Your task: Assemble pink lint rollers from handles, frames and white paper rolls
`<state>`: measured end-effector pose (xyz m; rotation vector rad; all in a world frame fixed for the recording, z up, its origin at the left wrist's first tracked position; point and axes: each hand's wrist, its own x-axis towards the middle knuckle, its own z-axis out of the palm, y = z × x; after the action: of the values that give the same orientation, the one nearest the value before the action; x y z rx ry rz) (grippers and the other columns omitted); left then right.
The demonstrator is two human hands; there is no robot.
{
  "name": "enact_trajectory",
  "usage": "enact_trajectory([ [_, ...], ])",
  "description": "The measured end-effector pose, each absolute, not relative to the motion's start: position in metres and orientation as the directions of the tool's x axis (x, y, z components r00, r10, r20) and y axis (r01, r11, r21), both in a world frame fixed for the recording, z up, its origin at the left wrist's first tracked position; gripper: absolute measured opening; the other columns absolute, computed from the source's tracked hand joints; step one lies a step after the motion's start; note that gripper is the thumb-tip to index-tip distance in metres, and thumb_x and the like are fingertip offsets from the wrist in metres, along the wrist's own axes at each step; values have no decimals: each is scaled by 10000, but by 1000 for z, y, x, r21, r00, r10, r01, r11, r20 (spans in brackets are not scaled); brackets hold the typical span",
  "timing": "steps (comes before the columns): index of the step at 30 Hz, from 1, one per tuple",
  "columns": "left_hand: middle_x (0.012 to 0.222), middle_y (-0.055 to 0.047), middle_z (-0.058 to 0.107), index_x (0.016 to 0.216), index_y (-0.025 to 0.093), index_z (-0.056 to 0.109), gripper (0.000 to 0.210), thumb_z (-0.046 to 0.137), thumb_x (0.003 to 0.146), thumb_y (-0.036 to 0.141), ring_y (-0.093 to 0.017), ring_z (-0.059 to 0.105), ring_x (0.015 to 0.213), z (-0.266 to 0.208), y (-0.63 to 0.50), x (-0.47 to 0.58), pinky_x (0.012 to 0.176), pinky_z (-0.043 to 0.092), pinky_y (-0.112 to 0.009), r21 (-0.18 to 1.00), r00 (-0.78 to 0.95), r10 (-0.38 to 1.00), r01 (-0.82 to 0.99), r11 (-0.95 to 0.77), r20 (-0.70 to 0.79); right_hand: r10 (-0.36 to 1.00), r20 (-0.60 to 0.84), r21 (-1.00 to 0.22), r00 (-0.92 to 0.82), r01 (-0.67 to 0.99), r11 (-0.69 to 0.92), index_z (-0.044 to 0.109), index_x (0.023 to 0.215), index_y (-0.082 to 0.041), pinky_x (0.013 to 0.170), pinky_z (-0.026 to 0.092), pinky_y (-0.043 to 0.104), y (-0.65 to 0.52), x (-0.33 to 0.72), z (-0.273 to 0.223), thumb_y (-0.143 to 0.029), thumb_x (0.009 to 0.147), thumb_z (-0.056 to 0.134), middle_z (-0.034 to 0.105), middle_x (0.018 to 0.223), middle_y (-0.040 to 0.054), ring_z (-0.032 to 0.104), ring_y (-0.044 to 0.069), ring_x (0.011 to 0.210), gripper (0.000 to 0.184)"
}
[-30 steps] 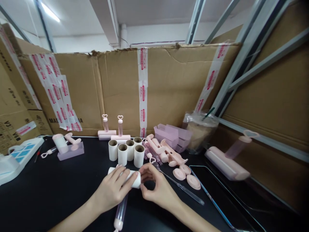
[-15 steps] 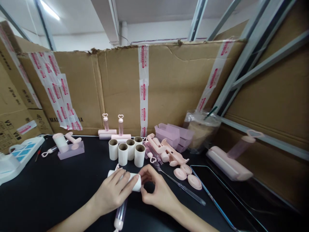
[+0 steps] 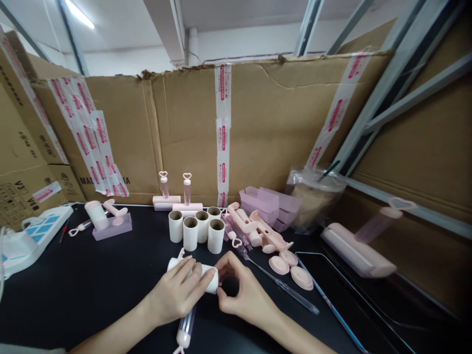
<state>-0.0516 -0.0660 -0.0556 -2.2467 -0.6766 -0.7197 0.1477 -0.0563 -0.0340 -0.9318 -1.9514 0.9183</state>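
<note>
My left hand (image 3: 183,290) is closed over a white roll (image 3: 211,279) lying crosswise, its fingers wrapped across the top. At the roll's right end, my right hand (image 3: 241,290) pinches the rim between thumb and bent fingers. A small pink piece (image 3: 181,253) sticks up behind the roll's left end. Under my left hand, a clear tube with a pink cap (image 3: 184,334) points toward me; its far end is hidden. Just behind the hands stand several white cardboard tubes (image 3: 190,235), upright with brown insides.
Pink plastic parts (image 3: 254,228), round pink discs (image 3: 279,265) and lilac trays (image 3: 260,204) lie right of centre. A phone-like black slab (image 3: 342,300) is at right, near an assembled pink roller (image 3: 359,250). A power strip (image 3: 40,236) sits at left. Cardboard (image 3: 265,123) walls the back.
The view has shifted slightly, so most things appear a little further right. Both hands keep nearly the same hold on the white roll.
</note>
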Motion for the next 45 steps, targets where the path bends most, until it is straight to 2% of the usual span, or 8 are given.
enact_trajectory([
  [6,994,-106,652,1199,123,558,335,529,868,171,-253,620,973,-50,-65,-55,896,516,-409,-325,653,317,667,-670,688,810,372,-783,-454,315,536,523,947,-217,710,487,277,-56,156,-21,-23,569,466,628,801,-9,596,157,721,428],
  [13,988,-74,661,1177,178,573,433,673,759,230,-264,593,1022,-37,-58,-75,912,499,-417,-112,376,341,796,-595,862,897,294,-535,-331,721,441,503,673,-222,647,435,272,-36,228,13,-171,656,554,602,705,-12,560,173,680,74],
  [19,1005,-57,659,1055,202,595,356,687,716,262,-237,605,941,-32,-54,-80,829,501,-368,433,-58,581,726,-534,812,992,17,-394,-123,911,120,507,610,-215,587,412,258,-23,278,2,-253,689,546,663,668,12,615,189,651,96],
  [25,1003,-72,644,1044,150,585,372,674,726,320,-225,612,925,-30,-50,-76,780,498,-305,927,-250,893,122,-355,375,995,-6,-347,-96,934,88,580,594,-213,594,432,283,-9,281,-13,-188,644,564,697,677,31,633,209,636,58],
  [30,968,-67,628,1071,146,568,401,678,738,341,-221,607,899,-28,-51,-71,737,521,-323,938,-174,973,-285,-197,151,989,75,-468,-130,871,150,651,711,-227,628,477,292,-17,274,-2,-348,766,553,715,750,40,649,207,666,165],
  [34,1058,-54,608,1082,198,545,340,634,766,287,-234,572,1026,-29,-55,-65,846,505,-406,855,0,997,-514,-64,75,930,301,-766,-211,528,368,635,966,-219,740,523,336,-30,229,2,-398,777,602,708,964,83,666,230,821,263],
  [38,1032,-54,614,1041,198,555,279,600,768,227,-240,578,1022,-32,-60,-58,902,474,-445,818,172,982,-573,41,72,908,233,-943,-348,145,298,559,1100,-200,809,539,392,-38,180,-16,-392,754,648,670,1075,104,672,217,871,405],
  [45,1000,-69,591,1029,197,548,261,573,775,253,-257,581,984,-40,-62,-52,861,485,-474,847,241,967,-529,59,83,904,195,-974,-381,32,223,593,969,-180,760,536,354,-38,171,-31,-397,704,706,669,908,71,649,191,825,361],
])
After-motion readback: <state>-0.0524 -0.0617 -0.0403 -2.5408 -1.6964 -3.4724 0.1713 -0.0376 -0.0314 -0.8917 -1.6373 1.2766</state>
